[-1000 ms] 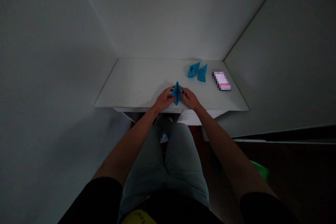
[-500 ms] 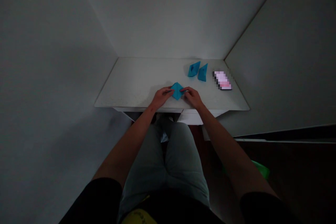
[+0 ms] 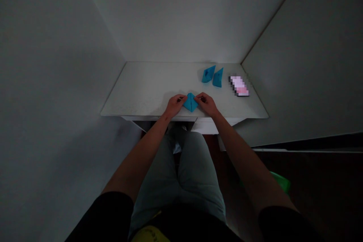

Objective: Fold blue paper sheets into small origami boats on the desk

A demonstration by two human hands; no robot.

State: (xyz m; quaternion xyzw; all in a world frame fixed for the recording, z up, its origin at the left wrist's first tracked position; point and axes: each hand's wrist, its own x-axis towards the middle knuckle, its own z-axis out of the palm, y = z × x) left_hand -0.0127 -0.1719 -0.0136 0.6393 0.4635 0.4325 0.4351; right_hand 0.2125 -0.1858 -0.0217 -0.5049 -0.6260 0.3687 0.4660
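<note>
Blue paper diamond [image 3: 190, 103] (narrower a second ago)

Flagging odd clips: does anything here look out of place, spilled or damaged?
Only the phone-like object near the right end of the desk: it appears as coarse pixel blocks, unlike its surroundings. No spill or damage shows; left hand and right hand hold the folded blue paper.

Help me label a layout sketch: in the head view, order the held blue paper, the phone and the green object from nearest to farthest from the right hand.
From the right hand:
1. Held blue paper, just left, in its grasp.
2. Phone, right side of the white table.
3. Green object, lower right of the picture.
</note>
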